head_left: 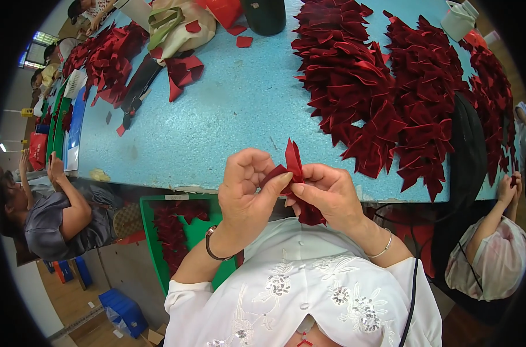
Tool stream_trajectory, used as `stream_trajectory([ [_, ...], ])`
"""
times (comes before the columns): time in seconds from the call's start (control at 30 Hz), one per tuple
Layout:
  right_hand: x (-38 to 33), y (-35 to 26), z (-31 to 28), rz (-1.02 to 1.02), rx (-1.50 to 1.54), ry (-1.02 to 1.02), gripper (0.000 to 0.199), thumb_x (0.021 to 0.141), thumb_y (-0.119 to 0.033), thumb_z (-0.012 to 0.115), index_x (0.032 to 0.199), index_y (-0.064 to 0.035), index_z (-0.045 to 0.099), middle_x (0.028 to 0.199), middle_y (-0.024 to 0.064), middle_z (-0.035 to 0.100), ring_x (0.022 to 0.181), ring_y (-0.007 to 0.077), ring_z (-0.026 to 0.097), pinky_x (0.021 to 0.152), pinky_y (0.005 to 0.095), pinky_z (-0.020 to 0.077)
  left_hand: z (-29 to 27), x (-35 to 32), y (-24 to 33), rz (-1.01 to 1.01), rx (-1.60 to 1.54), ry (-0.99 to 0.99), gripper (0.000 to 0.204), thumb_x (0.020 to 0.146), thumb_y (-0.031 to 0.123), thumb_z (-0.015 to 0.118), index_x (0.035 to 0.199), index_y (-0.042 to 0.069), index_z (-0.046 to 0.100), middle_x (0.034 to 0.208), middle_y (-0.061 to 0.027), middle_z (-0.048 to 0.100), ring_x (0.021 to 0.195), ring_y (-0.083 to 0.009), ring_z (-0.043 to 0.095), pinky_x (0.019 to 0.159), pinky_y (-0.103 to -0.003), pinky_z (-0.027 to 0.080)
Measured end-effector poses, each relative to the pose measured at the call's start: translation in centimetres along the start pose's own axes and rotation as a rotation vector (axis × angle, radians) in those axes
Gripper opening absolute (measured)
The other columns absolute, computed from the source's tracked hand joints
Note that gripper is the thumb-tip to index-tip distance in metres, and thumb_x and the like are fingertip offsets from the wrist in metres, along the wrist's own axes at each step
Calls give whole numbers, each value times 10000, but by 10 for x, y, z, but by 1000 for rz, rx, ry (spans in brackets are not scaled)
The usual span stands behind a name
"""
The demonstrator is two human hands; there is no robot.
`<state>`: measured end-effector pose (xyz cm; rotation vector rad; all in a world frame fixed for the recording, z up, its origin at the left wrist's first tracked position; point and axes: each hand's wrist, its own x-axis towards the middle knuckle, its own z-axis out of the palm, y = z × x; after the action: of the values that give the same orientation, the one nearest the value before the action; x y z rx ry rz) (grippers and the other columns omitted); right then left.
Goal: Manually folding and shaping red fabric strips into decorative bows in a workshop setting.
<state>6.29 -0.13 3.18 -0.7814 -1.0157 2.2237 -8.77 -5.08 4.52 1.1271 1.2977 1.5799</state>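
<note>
Both my hands hold one dark red velvet fabric piece [310,215] with a brighter red satiny side, just in front of the table's near edge. My left hand [248,188] pinches a folded flap between thumb and fingers. With thumb and forefinger my right hand [326,194] grips the piece at its middle. One pointed tip sticks up between the hands, and the rest hangs below my right fingers. The exact fold is partly hidden behind my fingers.
Rows of dark red folded bows [344,75] cover the blue table [216,115] on the right. Loose red fabric [109,58], a cloth bag [182,29] and a dark cup [264,14] stand farther left. A green crate [152,231] is below the edge. Other people sit on both sides.
</note>
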Motion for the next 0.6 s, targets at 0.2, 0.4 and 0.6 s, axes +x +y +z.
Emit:
stream_trajectory([
  [0.2,0,4,-3,15,18,69,175,886,-36,564,1038,46,597,837,88,650,643,99,601,555,213,488,-1,-6,-1,-79,-117,106,403,810,-64,642,1101,25,378,868,-63,550,683,-68,557,510,-179,441],
  [0.4,5,11,0,63,-63,79,169,882,-27,564,1026,54,601,842,72,647,593,78,568,549,198,460,-34,-1,5,-592,-183,17,251,854,92,645,1012,2,473,811,-52,581,657,-66,550,503,-180,412],
  [0.6,7,28,19,-268,-537,132,166,830,-3,605,987,50,597,853,78,628,619,91,555,547,224,453,-46,2,3,-289,232,-31,216,819,154,682,850,-33,580,757,-45,611,680,-105,563,596,-225,449],
])
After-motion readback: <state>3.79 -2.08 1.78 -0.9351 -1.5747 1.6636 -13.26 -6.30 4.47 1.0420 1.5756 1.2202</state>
